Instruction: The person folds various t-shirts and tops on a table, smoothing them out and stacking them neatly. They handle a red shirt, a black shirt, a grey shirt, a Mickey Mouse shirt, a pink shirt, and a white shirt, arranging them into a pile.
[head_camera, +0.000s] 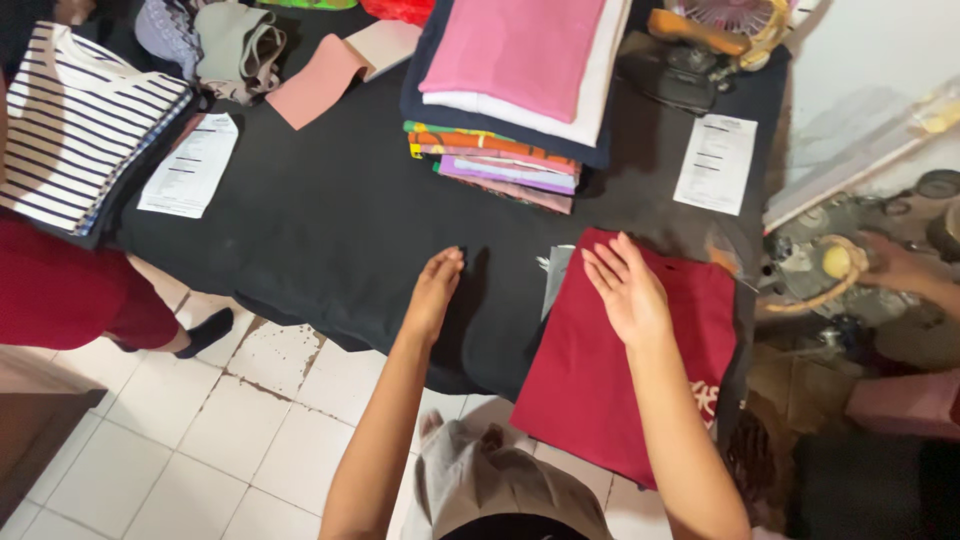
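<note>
Black-covered table, left hand open-fingered on it, right hand flat, fingers spread, on dark red garment

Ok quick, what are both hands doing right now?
Left hand: open, edge-on on the black cloth, holding nothing.
Right hand: open, flat on the dark red garment.

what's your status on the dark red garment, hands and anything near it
Right hand flat on dark red garment, open. Left hand open on black cloth. Stack of folded clothes just beyond.
</note>
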